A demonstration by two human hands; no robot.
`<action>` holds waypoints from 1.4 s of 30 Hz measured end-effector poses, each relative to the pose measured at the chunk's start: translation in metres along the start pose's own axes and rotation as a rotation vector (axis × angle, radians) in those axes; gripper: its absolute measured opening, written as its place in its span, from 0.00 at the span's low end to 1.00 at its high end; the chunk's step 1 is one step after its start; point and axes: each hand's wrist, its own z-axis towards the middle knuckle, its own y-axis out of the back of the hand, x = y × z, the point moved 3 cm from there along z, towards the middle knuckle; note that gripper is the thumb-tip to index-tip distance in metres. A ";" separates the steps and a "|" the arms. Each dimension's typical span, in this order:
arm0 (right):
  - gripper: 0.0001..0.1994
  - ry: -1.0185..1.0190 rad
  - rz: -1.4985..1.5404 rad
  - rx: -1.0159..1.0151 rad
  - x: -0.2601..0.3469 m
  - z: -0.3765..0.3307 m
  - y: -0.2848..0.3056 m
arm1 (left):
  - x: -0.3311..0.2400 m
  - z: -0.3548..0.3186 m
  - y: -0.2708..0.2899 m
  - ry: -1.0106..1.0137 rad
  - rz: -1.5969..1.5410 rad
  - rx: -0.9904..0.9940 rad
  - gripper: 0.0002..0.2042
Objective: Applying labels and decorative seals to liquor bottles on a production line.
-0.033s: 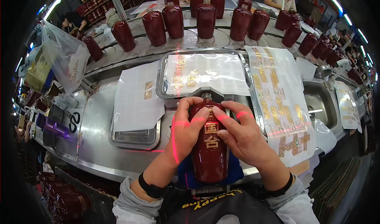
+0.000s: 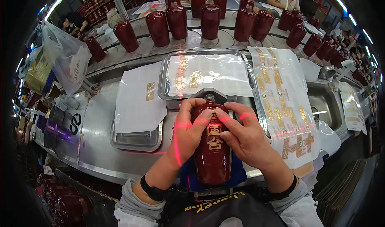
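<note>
A dark red glossy bottle (image 2: 213, 166) lies tilted in front of me, its neck toward the far side in a grey notched rest (image 2: 222, 95). Its lower part is over a blue cloth pad (image 2: 239, 174). My left hand (image 2: 189, 122) is closed about its left shoulder, and my right hand (image 2: 246, 136) grips the right shoulder. Both thumbs press close together on the upper front, at the top of a column of gold lettering (image 2: 214, 138). The thumbs partly hide the uppermost gold mark. Red laser lines cross my hands and left wrist.
Beyond the rest sits a metal tray (image 2: 163, 80) bearing decal sheets (image 2: 224, 72). More sheets lie left (image 2: 138, 106) and right (image 2: 280, 102), near a sink (image 2: 327, 106). Black scissors (image 2: 75, 123) lie far left. Several red bottles (image 2: 210, 22) stand on a curved conveyor; people sit behind.
Bottles in the conveyor's near row have shifted slightly right, and those in the far row slightly left. My hands and the held bottle stay put.
</note>
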 end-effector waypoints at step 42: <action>0.14 0.391 -0.196 0.009 0.021 0.031 0.031 | -0.011 -0.006 0.020 -0.290 0.086 0.118 0.33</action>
